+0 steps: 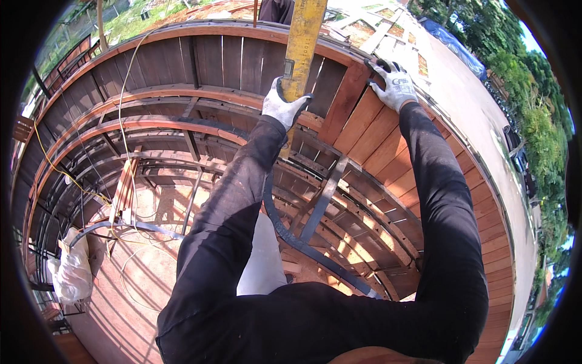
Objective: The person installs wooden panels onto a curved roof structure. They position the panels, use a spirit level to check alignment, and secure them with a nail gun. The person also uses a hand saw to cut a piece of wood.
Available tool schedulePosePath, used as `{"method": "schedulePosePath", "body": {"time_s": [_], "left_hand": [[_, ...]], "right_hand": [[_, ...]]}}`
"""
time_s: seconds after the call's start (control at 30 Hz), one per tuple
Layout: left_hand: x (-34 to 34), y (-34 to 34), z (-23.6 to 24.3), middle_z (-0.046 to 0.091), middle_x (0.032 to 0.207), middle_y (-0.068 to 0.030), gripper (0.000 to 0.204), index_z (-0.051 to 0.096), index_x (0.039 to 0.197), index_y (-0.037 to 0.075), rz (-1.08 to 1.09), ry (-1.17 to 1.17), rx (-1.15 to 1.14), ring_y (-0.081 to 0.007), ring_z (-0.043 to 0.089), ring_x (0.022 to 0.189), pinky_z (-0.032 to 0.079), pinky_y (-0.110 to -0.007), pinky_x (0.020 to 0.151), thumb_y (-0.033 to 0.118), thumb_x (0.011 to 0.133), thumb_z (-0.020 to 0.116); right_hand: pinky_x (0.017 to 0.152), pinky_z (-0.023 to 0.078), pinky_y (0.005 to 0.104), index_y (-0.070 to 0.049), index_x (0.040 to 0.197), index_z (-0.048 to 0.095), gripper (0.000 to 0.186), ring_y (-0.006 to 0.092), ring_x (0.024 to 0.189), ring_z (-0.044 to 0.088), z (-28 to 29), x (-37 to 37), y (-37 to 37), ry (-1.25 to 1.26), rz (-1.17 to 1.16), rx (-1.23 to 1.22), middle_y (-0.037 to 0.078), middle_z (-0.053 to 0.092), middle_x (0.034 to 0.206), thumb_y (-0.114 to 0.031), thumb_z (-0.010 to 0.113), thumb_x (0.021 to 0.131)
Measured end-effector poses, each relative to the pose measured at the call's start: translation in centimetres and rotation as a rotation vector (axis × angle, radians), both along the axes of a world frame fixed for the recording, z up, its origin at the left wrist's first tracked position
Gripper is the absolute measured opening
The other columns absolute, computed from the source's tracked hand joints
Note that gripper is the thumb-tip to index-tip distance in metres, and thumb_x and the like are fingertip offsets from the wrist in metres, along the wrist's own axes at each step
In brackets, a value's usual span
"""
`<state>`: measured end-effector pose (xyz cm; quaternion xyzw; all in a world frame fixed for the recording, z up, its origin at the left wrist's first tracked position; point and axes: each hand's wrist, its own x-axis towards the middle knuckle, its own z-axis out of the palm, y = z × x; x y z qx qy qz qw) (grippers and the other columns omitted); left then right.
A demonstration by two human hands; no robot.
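A long yellow spirit level (305,45) stands nearly upright against the inner side of a curved wooden wall, its upper end above the rim. My left hand (282,109), in a white and dark glove, is closed around it, with the thumb on the right side. Farther right, my right hand (395,87) wears a matching glove. Its fingers are spread over the wall's top rim (347,56), beside a darker red board (345,100). Below that hand, reddish-brown planks (371,136) line the wall side by side.
Curved wooden ribs (163,125) run around the inside in tiers. A grey metal strut (325,197) crosses them below my arms. Thin cables (123,100) hang at left, and a white sack (71,273) rests low there. Dark clothing of another person (276,11) shows beyond the rim.
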<state>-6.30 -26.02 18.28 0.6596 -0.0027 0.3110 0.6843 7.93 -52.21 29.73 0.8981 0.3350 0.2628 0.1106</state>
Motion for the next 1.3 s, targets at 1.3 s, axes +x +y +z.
{"method": "schedulePosePath", "body": {"time_s": [1.3], "left_hand": [[14.4, -3.7, -9.7, 0.069, 0.103, -0.0031, 0.050, 0.063, 0.117, 0.004, -0.437, 0.281, -0.173, -0.0108, 0.063, 0.091, 0.050, -0.027, 0.082, 0.020, 0.075, 0.084]], "right_hand": [[0.106, 0.039, 0.0433, -0.023, 0.131, 0.056, 0.051, 0.0282, 0.125, 0.046, -1.7, 1.3, -0.3, -0.119, 0.091, 0.101, 0.005, 0.051, 0.135, -0.035, 0.066, 0.083]]}}
